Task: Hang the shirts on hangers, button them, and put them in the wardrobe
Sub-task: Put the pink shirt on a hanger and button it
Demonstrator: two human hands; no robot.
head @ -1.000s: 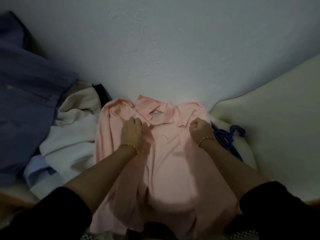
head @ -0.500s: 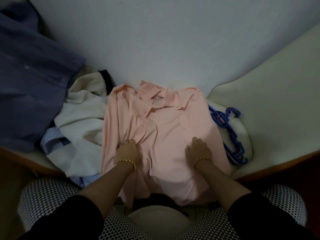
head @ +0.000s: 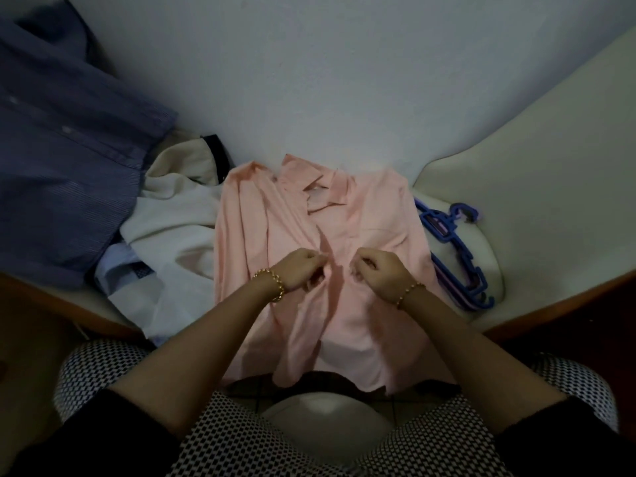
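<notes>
shirt: pink, flat at bed's near edge
left hand: curled, pinching shirt front
right hand: curled, pinching shirt front
hangers: blue, beside shirt

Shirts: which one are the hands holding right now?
The pink shirt, spread in the middle: the left hand and right hand pinch its front edges. The blue striped shirt and cream garment lie untouched, further left.

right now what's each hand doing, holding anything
Left hand: closed, pinching the pink shirt at its front opening.
Right hand: closed, pinching the pink shirt's other front edge.
</notes>
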